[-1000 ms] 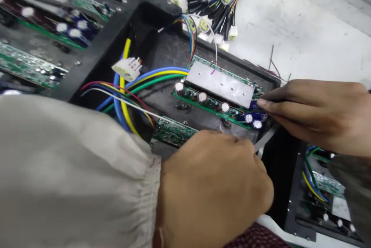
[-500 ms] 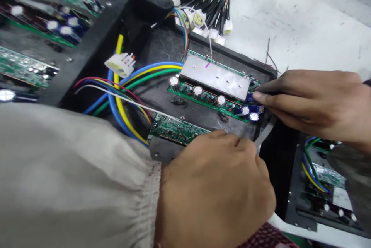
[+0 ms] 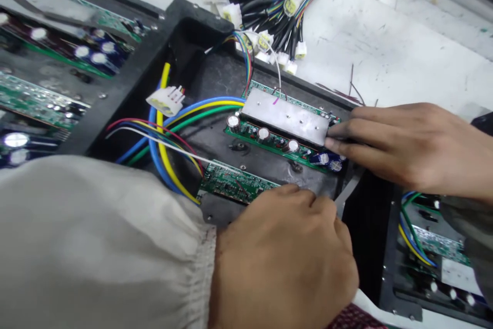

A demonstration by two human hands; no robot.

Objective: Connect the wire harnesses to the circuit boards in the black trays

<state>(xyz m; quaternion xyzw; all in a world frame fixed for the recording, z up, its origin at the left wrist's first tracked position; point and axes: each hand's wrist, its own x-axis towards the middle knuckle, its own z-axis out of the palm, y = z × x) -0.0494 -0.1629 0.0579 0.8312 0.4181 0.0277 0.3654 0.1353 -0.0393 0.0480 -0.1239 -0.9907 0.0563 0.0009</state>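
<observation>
**Two hands over an open black housing, right one at the board's end**

Head view. Black housing (image 3: pixel 133 64) sits open at centre, tilted across the view. Inside, towards the far wall: upper circuit board (image 3: pixel 254 141), topped by a silver plate (image 3: pixel 287 116) with a purple mark. Round capacitors stand along its near edge; blue capacitors (image 3: pixel 321 158) cluster at its right end.

Right hand (image 3: pixel 408 149): fingers close together, thumb and fingertips at the plate's right end. Whether anything is pinched there, cannot tell.

Left hand (image 3: pixel 288 257): back to the camera, curled, over part of the lower circuit board (image 3: pixel 231 180). Fingertips hidden; grip cannot be told. Grey strip (image 3: pixel 348 190) shows just beside its knuckles, slanting towards the right hand. Pale sleeve (image 3: pixel 96 236) gathered at the wrist.

Thick blue, yellow and green wires run from the upper board's left end. White connector (image 3: pixel 166 101) lies over wires near the left wall.

Beyond the housing: bundled harnesses (image 3: pixel 265 5) on a white table (image 3: pixel 393 26). More open units left and right.
</observation>
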